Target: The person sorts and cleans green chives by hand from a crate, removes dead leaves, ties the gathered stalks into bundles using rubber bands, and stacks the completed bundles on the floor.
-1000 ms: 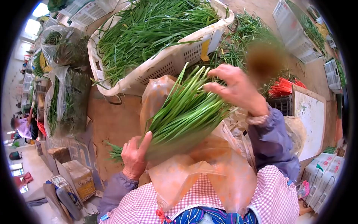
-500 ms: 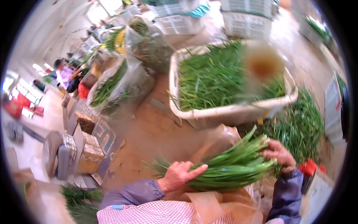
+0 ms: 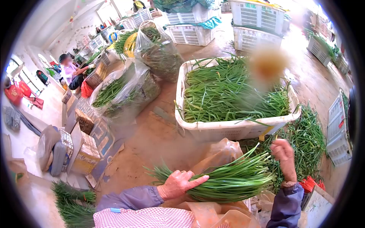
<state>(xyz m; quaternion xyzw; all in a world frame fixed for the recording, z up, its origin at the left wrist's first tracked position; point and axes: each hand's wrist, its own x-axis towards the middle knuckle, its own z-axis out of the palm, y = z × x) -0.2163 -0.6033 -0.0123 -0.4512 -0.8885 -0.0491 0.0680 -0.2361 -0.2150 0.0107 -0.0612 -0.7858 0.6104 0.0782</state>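
Observation:
A thick bunch of garlic chives [image 3: 232, 176] lies across my lap, its pale cut ends to the right and its leaf tips to the left. My left hand [image 3: 180, 185] grips the bunch near the leafy end, the index finger stretched along the stalks. Apart from the cut ends, my right hand [image 3: 283, 155] is raised with its fingers curled together. Whether anything small sits in those fingers I cannot make out. An orange-brown plastic apron [image 3: 213, 216] covers my lap under the bunch.
A white crate [image 3: 235, 129] full of chives stands ahead. Loose chives [image 3: 304, 140] are heaped at its right. Clear bags of greens [image 3: 133, 91] stand at the left, with cardboard boxes [image 3: 87, 152] nearer. Red ties [image 3: 310, 184] lie at right. Another person [image 3: 70, 72] sits far left.
My right hand has come away from the bunch's cut ends and risen slightly, its fingers curling. My left hand keeps its hold on the bunch. The view has shifted slightly.

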